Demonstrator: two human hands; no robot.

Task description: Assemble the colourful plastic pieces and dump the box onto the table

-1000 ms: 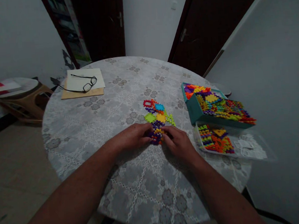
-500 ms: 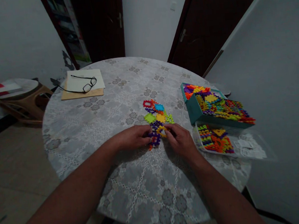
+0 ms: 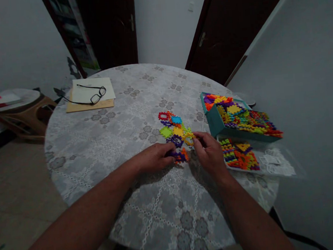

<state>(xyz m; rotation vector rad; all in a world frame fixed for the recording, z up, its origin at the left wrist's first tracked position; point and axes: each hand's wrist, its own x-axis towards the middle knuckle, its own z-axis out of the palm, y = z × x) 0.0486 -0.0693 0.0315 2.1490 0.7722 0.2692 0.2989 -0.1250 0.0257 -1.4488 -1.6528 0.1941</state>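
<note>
My left hand (image 3: 159, 156) is closed on joined purple and orange interlocking plastic pieces (image 3: 181, 155), tilted just above the patterned tablecloth. To its right, my right hand (image 3: 211, 152) pinches a yellow open-centred interlocking piece (image 3: 189, 140); the two hands are apart. Just beyond the fingers lie more toothed pieces: a purple one (image 3: 175, 140), a green square (image 3: 166, 132), a yellow-orange square (image 3: 178, 131), a blue square (image 3: 176, 120) and a red frame (image 3: 163, 116). Lime green pieces (image 3: 186, 129) lie by the yellow one. Whether these pieces are linked is unclear.
On the right stand a teal box (image 3: 217, 122) heaped with colourful pieces and a clear plastic tub (image 3: 237, 169) holding more. White pieces (image 3: 276, 162) lie in a clear lid or tray beside it. Glasses (image 3: 95, 98) rest on papers (image 3: 108, 90) at the far left.
My right hand has moved right with the yellow piece, away from the left hand's pieces. My left hand has turned the purple piece, and its orange part now shows on the right.
</note>
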